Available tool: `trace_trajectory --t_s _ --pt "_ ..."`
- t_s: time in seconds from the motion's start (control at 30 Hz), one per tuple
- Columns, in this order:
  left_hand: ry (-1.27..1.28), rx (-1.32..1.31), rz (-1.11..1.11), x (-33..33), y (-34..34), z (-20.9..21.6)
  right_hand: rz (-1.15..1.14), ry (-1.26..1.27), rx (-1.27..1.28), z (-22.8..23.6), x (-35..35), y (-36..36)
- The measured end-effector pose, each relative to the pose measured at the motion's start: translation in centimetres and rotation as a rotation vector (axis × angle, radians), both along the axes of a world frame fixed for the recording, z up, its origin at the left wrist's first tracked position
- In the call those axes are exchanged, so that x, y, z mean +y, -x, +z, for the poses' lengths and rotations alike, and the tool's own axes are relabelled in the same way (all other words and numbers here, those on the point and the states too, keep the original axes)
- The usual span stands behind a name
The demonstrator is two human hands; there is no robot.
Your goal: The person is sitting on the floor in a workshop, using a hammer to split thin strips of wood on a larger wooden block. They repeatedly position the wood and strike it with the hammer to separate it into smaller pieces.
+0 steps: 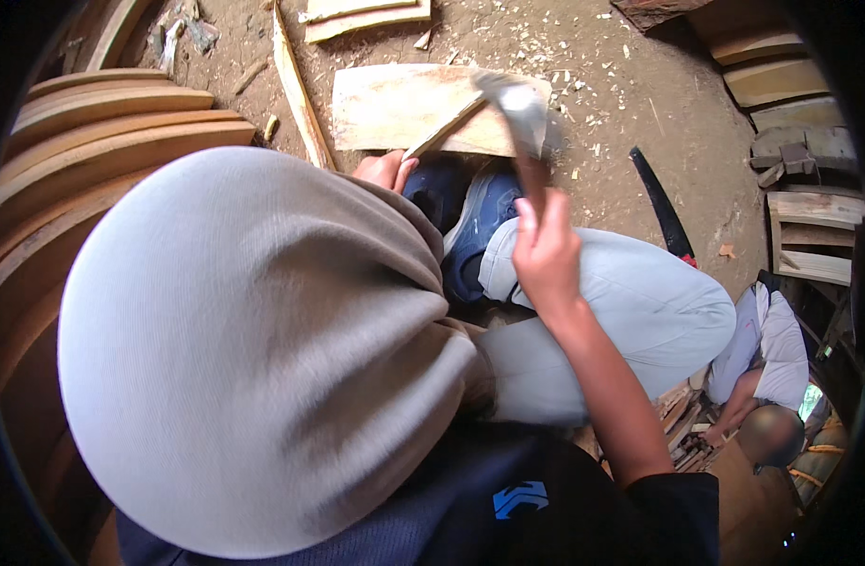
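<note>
My left hand (385, 171) is closed round the near end of a narrow wooden stick (442, 128), whose far end rests on a wide pale board (395, 106) lying on the ground. My right hand (548, 241) grips a short chopping blade (522, 108) by its brown wooden handle. Motion smears the metal, so its exact kind cannot be made out. The blade is over the right part of the board, by the stick's far end. My blue shoes (482, 222) are just on the near side of the board. My bent left knee (253, 349) covers much of the view and hides my left forearm.
Curved planks (121, 123) are stacked at the left. A long wood strip (300, 90) lies beside the board. Wood chips (593, 66) litter the dirt floor. A black-bladed saw (661, 203) lies at right. Beyond, another person (763, 368) bends over wood pieces, near stacked timber (810, 231).
</note>
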State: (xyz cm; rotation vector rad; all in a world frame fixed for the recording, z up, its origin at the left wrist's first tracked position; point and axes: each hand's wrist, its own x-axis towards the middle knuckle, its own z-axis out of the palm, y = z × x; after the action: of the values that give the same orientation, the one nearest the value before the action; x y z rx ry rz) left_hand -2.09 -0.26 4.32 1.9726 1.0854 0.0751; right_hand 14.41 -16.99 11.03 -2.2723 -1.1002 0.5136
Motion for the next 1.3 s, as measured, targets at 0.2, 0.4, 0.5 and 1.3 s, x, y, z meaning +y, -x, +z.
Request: trace_trajectory --t_s 0.2,0.4,0.5,1.3 --pt "0.020 0.035 -0.045 0.6 0.4 -0.5 0.068 0.033 -0.005 1.5 1.8 0.6" --pt "0.084 0.048 -0.085 1.3 0.5 -1.6 0.144 0.321 -0.094 -0.8 1.0 0.1" --pt "0.111 0.106 -0.091 1.3 0.8 -1.6 0.087 0.043 -0.027 0.9 1.7 0.9" --pt "0.068 -0.048 -0.121 1.0 0.0 -2.1 0.072 0.218 -0.098 -0.3 0.8 -0.6"
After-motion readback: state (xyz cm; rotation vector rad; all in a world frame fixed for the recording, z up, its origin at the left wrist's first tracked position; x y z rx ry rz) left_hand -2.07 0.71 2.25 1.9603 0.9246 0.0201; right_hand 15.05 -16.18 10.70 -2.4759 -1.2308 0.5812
